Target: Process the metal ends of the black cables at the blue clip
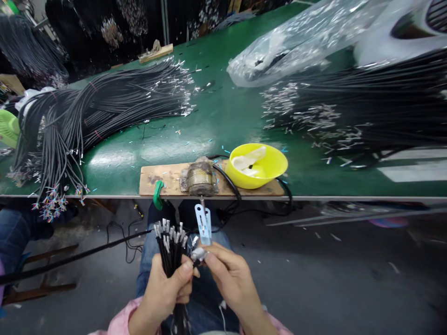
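A bundle of black cables [169,244] with silver foil ends stands upright in my left hand [166,286], whose fingers are wrapped round it. One cable's silver end [198,254] sticks out to the right of the bundle. My right hand [232,277] pinches that end between thumb and fingers. Just above these fingertips hangs a light blue clothes peg [203,224], which sits at the shaft of a small motor [200,179]. The motor is mounted on a wooden board [164,174] at the table's front edge.
A yellow bowl [275,163] with white pieces inside rests on the board beside a green clip [158,194]. Black cable bundles lie on the green table [216,121] at left [115,100] and right [387,97]. Clear plastic wrap [275,56] lies behind.
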The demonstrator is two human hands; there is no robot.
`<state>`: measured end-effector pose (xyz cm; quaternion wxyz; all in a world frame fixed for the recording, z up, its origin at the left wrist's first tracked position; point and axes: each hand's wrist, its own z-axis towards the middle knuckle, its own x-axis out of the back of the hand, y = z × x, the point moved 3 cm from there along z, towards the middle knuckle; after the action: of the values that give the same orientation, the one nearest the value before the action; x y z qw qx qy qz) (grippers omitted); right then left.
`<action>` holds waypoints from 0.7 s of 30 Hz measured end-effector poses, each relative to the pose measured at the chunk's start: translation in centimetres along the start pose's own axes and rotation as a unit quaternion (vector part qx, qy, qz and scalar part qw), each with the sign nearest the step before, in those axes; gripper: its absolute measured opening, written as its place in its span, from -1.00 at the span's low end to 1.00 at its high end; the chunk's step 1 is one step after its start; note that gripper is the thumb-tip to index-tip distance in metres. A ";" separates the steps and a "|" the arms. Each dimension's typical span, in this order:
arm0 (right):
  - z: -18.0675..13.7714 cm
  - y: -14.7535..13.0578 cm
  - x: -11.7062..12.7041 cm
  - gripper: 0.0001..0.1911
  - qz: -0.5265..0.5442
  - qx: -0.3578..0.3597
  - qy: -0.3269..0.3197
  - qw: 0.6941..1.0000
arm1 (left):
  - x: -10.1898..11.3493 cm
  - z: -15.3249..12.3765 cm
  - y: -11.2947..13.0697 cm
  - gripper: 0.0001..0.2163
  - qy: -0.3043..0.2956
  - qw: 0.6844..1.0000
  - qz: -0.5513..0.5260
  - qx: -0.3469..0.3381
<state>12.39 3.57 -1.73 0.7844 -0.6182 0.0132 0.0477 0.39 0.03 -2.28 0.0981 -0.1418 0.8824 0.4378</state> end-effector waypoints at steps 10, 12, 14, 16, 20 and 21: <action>-0.5 -0.7 -0.4 -0.77 0.049 -0.026 0.064 0.996 | 0.0 -0.3 -0.4 -0.53 0.039 0.998 0.030 -0.035; -0.9 -0.9 -0.5 -0.82 -0.019 0.043 0.113 0.993 | -0.1 -0.4 -0.6 -0.51 0.051 0.997 0.036 -0.043; -1.2 -1.3 -0.4 -0.80 -0.101 0.131 0.146 0.975 | -0.2 -0.5 -0.7 -0.53 0.052 0.997 0.041 -0.042; -1.2 -1.5 -0.1 -0.77 -0.136 0.175 0.135 0.966 | -0.3 -0.4 -0.6 -0.57 0.049 0.997 0.047 -0.043; 0.0 -0.3 0.6 -0.87 0.058 -0.019 -0.018 0.998 | -0.4 0.1 0.5 -0.63 0.034 0.993 0.074 -0.080; 0.2 0.1 0.6 -0.79 0.124 -0.096 -0.053 0.986 | -0.4 0.2 0.9 -0.65 0.028 0.992 0.080 -0.094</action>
<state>13.02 3.80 -1.89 0.7089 -0.6809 0.0441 0.1785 0.52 0.79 -1.63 0.0244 -0.0913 0.8483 0.5210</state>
